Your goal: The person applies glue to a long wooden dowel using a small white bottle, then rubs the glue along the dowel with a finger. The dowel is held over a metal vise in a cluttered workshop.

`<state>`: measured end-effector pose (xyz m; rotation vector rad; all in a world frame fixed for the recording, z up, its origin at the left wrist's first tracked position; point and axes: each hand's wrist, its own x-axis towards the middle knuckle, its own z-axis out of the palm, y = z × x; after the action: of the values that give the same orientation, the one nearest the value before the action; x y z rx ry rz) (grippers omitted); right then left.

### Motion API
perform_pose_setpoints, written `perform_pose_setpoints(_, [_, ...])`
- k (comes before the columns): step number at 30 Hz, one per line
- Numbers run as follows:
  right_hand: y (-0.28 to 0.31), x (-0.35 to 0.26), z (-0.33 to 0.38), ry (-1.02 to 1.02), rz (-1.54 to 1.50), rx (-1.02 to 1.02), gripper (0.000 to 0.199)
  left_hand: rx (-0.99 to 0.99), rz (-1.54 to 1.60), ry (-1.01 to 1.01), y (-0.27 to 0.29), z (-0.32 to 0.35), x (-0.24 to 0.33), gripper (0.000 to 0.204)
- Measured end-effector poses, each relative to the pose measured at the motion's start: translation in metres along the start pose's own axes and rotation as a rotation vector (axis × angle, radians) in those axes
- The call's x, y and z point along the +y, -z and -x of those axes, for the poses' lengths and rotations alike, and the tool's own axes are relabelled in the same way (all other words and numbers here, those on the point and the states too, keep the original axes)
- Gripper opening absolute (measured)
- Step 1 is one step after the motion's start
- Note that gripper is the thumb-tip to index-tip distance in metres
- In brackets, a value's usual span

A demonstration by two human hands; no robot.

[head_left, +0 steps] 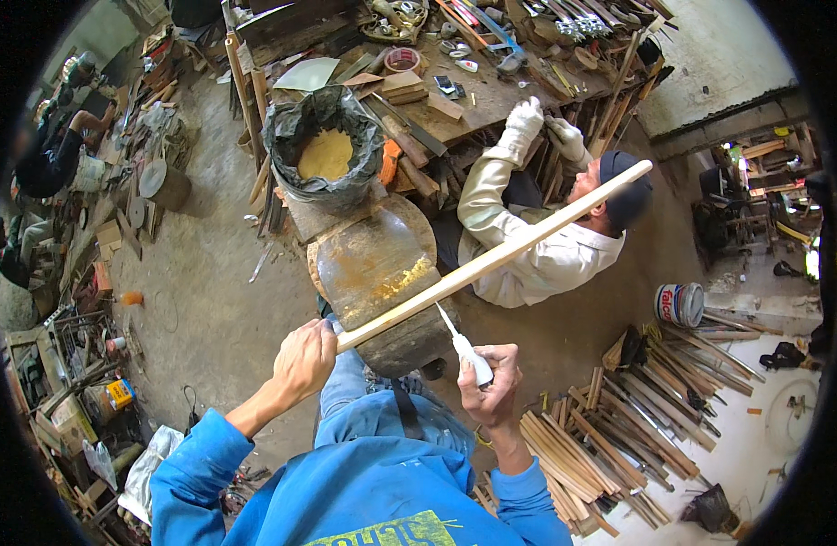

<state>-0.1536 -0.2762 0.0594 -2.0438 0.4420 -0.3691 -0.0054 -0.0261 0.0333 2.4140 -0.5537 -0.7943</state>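
My left hand (304, 359) grips the near end of a long pale wooden stick (491, 259), which slants up to the right over a worn wooden block (373, 264). In my right hand (493, 382) is a white-handled tool (468, 350) with a thin blade; its tip touches the underside of the stick near my left hand. Both arms wear blue sleeves.
A black bag of yellow sawdust (325, 150) stands beyond the block. A person in a pale shirt and white gloves (527, 232) works at a cluttered bench (491, 86). Cut sticks (609, 437) lie in a pile at the right, next to a paint can (679, 305). Another person (50, 155) sits far left.
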Motion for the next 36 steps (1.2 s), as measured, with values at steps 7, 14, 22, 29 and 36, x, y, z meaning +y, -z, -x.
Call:
perform_pose_setpoints(7, [-0.004,0.003,0.0,0.006,0.016,-0.025,0.028,0.016,-0.008,0.017,-0.001,0.0,0.0,0.038])
perform_pose_setpoints(14, [-0.006,0.007,0.0,0.014,0.042,-0.03,0.028,0.003,-0.026,-0.034,-0.003,0.0,-0.007,0.036])
perform_pose_setpoints(22, [0.009,0.015,-0.011,-0.049,-0.079,0.155,0.025,0.012,-0.02,-0.016,-0.005,0.0,-0.009,0.036])
perform_pose_setpoints(29, [0.033,0.024,-0.03,-0.001,0.032,0.112,0.025,0.034,-0.026,-0.022,-0.005,0.0,-0.006,0.042])
perform_pose_setpoints(36, [0.03,0.025,-0.037,0.028,0.072,0.123,0.025,0.017,-0.013,0.001,-0.005,0.0,-0.007,0.043])
